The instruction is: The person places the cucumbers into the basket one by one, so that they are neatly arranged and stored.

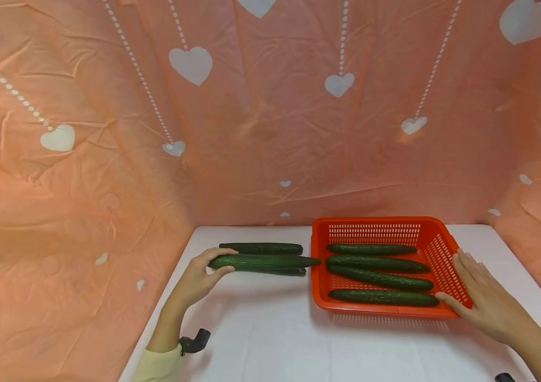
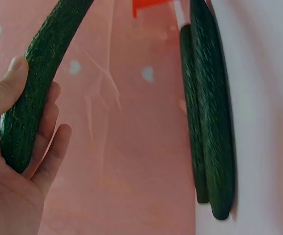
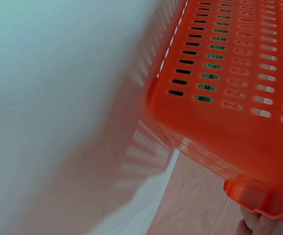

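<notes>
My left hand grips a long dark green cucumber near one end, thumb on one side and fingers round the other. In the head view the cucumber's far tip overlaps the left rim of a red plastic basket. Beneath and behind it, two more cucumbers lie side by side on the white table. Inside the basket, several cucumbers lie lengthwise. My right hand rests at the basket's right side with fingers extended along the rim and thumb spread at the front corner.
The white tabletop reaches to a pink cloth backdrop with white hearts, which encloses it at the back and sides. A black strap piece sits at the left wrist. Slotted walls surround the basket.
</notes>
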Tool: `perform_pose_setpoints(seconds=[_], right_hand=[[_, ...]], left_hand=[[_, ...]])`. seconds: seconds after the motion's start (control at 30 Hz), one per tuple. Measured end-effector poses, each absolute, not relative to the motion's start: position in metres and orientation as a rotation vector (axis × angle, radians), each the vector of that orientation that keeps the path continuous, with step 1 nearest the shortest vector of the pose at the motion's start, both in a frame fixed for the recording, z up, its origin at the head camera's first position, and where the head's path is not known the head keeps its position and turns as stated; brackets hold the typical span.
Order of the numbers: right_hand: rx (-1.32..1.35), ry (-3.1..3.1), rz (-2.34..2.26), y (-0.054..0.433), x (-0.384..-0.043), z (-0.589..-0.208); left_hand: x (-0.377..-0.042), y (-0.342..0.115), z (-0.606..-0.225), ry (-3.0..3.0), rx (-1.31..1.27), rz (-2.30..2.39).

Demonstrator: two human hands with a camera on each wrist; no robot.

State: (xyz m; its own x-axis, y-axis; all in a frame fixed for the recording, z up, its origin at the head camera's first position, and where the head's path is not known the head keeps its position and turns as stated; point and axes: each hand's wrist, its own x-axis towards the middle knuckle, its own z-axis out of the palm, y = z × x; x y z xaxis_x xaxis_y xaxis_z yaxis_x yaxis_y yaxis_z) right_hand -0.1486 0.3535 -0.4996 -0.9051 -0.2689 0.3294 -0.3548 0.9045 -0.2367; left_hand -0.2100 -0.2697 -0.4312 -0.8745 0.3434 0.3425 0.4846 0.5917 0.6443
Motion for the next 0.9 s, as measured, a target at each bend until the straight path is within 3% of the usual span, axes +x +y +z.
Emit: perform_pose_setpoints(seconds=[0.53,0.9], right_hand=[[0.462,-2.773,0.440,0.355,-0.148,-0.501],[0.467,-2.780,0.447,0.354,-0.148,-0.499]], left_hand=[[-0.221,-0.197,-0.418,-2.644,-0.823,-1.171],[-0.226,-0.151,-0.430,-2.658,-0.928,-1.123]])
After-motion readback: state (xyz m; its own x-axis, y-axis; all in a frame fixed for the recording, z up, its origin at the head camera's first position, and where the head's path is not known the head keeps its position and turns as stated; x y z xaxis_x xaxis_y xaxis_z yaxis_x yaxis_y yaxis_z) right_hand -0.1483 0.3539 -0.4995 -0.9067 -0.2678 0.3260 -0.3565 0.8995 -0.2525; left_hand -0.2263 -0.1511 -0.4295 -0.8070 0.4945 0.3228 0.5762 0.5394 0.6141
